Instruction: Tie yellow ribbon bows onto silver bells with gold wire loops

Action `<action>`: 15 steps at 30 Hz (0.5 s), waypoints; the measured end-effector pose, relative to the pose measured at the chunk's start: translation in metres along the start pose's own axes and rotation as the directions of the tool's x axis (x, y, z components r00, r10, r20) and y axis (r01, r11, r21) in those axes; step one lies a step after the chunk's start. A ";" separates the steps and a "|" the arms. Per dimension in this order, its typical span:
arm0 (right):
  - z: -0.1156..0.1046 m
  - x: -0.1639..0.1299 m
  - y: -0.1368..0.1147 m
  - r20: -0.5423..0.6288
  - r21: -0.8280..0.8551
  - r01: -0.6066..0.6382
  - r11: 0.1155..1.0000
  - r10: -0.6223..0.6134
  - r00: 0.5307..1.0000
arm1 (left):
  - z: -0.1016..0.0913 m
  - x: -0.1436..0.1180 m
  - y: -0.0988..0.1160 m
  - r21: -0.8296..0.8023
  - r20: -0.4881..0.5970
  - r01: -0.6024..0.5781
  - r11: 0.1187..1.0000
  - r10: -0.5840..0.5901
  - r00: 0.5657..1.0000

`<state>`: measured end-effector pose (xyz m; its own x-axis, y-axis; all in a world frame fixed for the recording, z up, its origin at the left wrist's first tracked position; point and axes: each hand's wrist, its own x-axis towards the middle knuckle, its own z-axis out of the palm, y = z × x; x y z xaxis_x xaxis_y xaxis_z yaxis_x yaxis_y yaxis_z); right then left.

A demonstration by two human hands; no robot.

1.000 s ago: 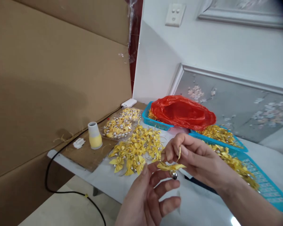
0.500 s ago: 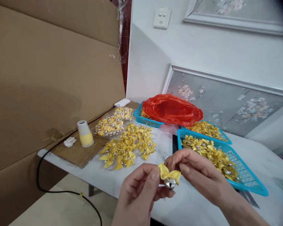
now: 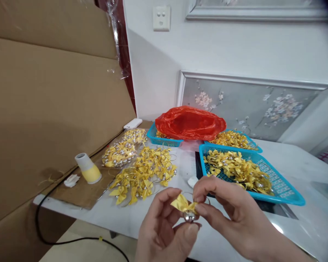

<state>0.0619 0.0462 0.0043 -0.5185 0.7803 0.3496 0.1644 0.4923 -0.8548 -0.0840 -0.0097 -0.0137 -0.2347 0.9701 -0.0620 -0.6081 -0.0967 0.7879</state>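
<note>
Pinching one end of a small, glossy yellow fabric bow (image 3: 182, 203), my right hand (image 3: 235, 214) works with thumb and forefinger closed; a round silver metal bell (image 3: 189, 217) sits right under the bow's middle, and the piece is up in the air between the two hands, over the near edge of the white smooth-topped table (image 3: 114, 215); my left hand (image 3: 165, 229) curves half-closed around the bell, thumb just beneath it, though from my distant seat I cannot tell whether those fingers press on it. I judge bow and bell already joined on this piece, its final shaping perhaps not finished; behind it, a loose pile of yellow bows with silver bells (image 3: 147, 171) lies spread on the table; right of that, a turquoise openwork plastic basket (image 3: 281, 182) holds a heap of similar pieces, so I take plenty as made, yet I cannot tell which heap is finished and which is left; farther out I see a clear plastic bag of bows and bells (image 3: 121, 151) and a crumpled red plastic bag (image 3: 191, 123).
</note>
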 end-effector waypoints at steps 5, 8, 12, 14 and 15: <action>0.000 0.004 -0.003 0.082 0.231 -0.150 0.961 0.134 0.988 | 0.000 -0.001 -0.002 0.209 -0.060 -0.068 0.975 0.082 0.995; -0.002 0.007 -0.002 0.124 0.363 -0.232 0.902 0.200 0.972 | 0.001 -0.002 -0.002 0.252 -0.092 -0.099 0.963 0.125 0.988; -0.002 0.009 0.001 0.142 0.433 -0.263 0.862 0.223 0.964 | 0.002 -0.003 -0.002 0.185 -0.049 -0.096 0.978 0.107 0.993; -0.002 0.008 0.001 0.150 0.387 -0.252 0.887 0.209 0.966 | 0.002 -0.003 -0.001 0.187 -0.056 -0.095 0.978 0.107 0.993; -0.002 0.008 0.001 0.158 0.355 -0.240 0.904 0.195 0.968 | 0.001 -0.003 -0.001 0.198 -0.060 -0.101 0.975 0.114 0.992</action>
<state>0.0596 0.0534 0.0069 -0.6020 0.7907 0.1109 -0.0247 0.1205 -0.9924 -0.0816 -0.0119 -0.0138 -0.3478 0.9375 -0.0082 -0.4196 -0.1478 0.8956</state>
